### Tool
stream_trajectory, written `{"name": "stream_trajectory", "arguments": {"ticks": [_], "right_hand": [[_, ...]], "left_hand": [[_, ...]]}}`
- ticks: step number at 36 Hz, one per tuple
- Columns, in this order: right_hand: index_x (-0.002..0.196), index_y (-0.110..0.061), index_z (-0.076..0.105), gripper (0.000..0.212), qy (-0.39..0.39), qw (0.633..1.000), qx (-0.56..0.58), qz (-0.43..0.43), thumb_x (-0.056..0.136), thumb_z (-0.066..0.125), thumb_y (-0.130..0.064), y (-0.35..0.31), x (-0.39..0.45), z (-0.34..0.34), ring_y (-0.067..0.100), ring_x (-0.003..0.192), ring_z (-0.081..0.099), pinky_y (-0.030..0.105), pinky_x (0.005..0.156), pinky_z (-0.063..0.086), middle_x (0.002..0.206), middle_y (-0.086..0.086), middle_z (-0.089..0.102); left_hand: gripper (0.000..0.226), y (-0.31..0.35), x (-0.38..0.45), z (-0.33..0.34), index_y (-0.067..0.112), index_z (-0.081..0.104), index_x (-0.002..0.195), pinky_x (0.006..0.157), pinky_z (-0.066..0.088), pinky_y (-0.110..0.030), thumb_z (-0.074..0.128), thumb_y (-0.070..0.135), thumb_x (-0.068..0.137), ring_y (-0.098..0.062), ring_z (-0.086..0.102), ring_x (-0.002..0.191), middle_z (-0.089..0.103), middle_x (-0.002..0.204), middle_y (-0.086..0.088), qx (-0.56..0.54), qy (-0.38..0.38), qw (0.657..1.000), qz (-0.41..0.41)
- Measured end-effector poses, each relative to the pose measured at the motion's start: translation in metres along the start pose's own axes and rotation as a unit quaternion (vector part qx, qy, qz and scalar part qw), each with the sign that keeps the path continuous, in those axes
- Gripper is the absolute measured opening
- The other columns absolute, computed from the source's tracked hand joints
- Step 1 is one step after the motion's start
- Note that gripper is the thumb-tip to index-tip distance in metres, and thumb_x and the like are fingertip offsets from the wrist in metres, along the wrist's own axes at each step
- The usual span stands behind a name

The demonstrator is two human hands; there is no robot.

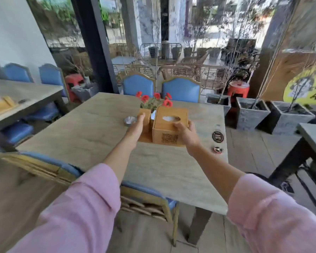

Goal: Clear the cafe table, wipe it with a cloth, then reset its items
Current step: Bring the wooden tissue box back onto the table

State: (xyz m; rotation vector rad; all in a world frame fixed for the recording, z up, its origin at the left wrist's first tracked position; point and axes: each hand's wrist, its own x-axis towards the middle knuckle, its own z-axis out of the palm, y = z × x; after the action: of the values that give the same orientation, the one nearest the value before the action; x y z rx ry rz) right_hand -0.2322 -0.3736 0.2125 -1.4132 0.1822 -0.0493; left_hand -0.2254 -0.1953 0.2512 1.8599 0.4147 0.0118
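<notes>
While both hands close on the wooden tray [144, 137] at mid-table, the clearing step appears to be just starting: nothing looks removed yet. Right hand [185, 131] wraps the near right corner of the tissue box [169, 125], fingers curled over its top edge; left hand [137, 125] lies flat, fingers extended, against the tray's left side by the small wooden holder [145, 115]. Whether the left hand has a grip I cannot tell. Tissue box: cube, pale smooth wood, oval slot in top, dark printed square on near face. Behind it, red flowers [154, 99], likely artificial. Left of the tray, a small metal ashtray [129, 121], shiny. Right, two round dark coasters or caps [218, 136], well apart from the tray. Cafe table [91, 132]: matte grey, stone-like, veined. Next move, as judged: lift the tray level, both hands, since the load stands loose and top-heavy.
</notes>
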Motion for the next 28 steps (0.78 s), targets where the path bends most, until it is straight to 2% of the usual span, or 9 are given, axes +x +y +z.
{"name": "stream_trajectory", "arguments": {"ticks": [2,4,7,12,16,19,23,26,28], "right_hand": [[0.132,-0.012,0.042,0.060,-0.005,1.000,-0.006,0.008,0.082,0.069,-0.032,0.009,-0.004,0.039,0.023,0.109,0.063,0.048,0.098,0.051,0.121,0.008,0.063],[0.132,-0.013,0.042,0.052,-0.006,1.000,-0.011,0.016,0.089,0.067,-0.027,0.017,-0.004,0.074,0.024,0.112,0.062,0.050,0.100,0.049,0.123,0.009,0.062],[0.131,-0.014,0.045,0.047,-0.007,1.000,-0.011,0.019,0.090,0.066,-0.023,0.027,-0.004,0.121,0.024,0.112,0.062,0.049,0.099,0.050,0.121,0.008,0.063],[0.123,-0.014,0.058,0.034,-0.013,0.999,-0.035,0.000,0.090,0.066,-0.017,0.037,-0.001,0.184,0.024,0.106,0.065,0.042,0.095,0.053,0.112,0.007,0.068],[0.112,-0.024,0.058,0.027,-0.022,0.998,-0.053,0.008,0.086,0.068,-0.026,0.043,0.016,0.226,0.020,0.103,0.064,0.041,0.093,0.054,0.106,0.002,0.067],[0.109,-0.035,0.059,0.045,-0.037,0.997,-0.066,0.025,0.067,0.070,-0.047,0.053,0.042,0.251,0.022,0.107,0.064,0.048,0.094,0.054,0.120,0.008,0.062],[0.109,-0.033,0.056,0.031,-0.041,0.996,-0.073,0.023,0.080,0.068,-0.034,0.057,0.079,0.280,0.021,0.107,0.063,0.045,0.096,0.053,0.120,0.005,0.064],[0.107,-0.032,0.059,0.026,-0.042,0.996,-0.071,0.025,0.082,0.066,-0.031,0.062,0.110,0.298,0.020,0.105,0.065,0.047,0.096,0.053,0.113,0.002,0.068],[0.110,-0.031,0.060,0.032,-0.043,0.996,-0.078,0.028,0.079,0.066,-0.035,0.064,0.130,0.311,0.020,0.104,0.065,0.048,0.096,0.053,0.113,0.001,0.068]], "left_hand": [[0.062,-0.011,0.013,-0.036,0.015,0.040,0.145,0.105,0.032,-0.032,0.041,0.054,0.097,-0.027,0.040,0.136,0.039,0.152,-0.010,0.007,0.006,1.000,0.004],[0.064,-0.021,0.026,-0.069,0.012,0.043,0.144,0.101,0.034,-0.032,0.041,0.056,0.096,-0.028,0.042,0.134,0.041,0.150,-0.011,0.007,0.013,1.000,-0.006],[0.069,-0.036,0.043,-0.112,0.007,0.044,0.141,0.090,0.033,-0.030,0.041,0.059,0.095,-0.029,0.045,0.131,0.044,0.147,-0.013,0.004,0.020,0.999,-0.026],[0.067,-0.059,0.076,-0.166,0.010,0.044,0.141,0.088,0.033,-0.031,0.041,0.058,0.094,-0.029,0.045,0.129,0.044,0.146,-0.012,-0.009,0.025,0.999,-0.042],[0.068,-0.070,0.111,-0.193,0.011,0.043,0.142,0.089,0.032,-0.033,0.038,0.059,0.094,-0.030,0.044,0.130,0.043,0.147,-0.013,-0.004,0.038,0.998,-0.042],[0.066,-0.076,0.142,-0.205,0.011,0.043,0.142,0.090,0.032,-0.032,0.037,0.057,0.096,-0.029,0.043,0.132,0.042,0.149,-0.013,0.001,0.044,0.998,-0.040],[0.066,-0.077,0.184,-0.217,0.010,0.043,0.142,0.093,0.034,-0.033,0.036,0.057,0.096,-0.030,0.043,0.131,0.042,0.148,-0.013,0.003,0.045,0.998,-0.054],[0.069,-0.076,0.216,-0.224,0.012,0.045,0.140,0.101,0.036,-0.037,0.036,0.062,0.094,-0.030,0.045,0.129,0.044,0.147,-0.012,-0.005,0.040,0.998,-0.058],[0.069,-0.074,0.236,-0.229,0.012,0.045,0.140,0.101,0.035,-0.038,0.035,0.063,0.093,-0.030,0.045,0.129,0.044,0.146,-0.011,-0.008,0.039,0.997,-0.065]]}}
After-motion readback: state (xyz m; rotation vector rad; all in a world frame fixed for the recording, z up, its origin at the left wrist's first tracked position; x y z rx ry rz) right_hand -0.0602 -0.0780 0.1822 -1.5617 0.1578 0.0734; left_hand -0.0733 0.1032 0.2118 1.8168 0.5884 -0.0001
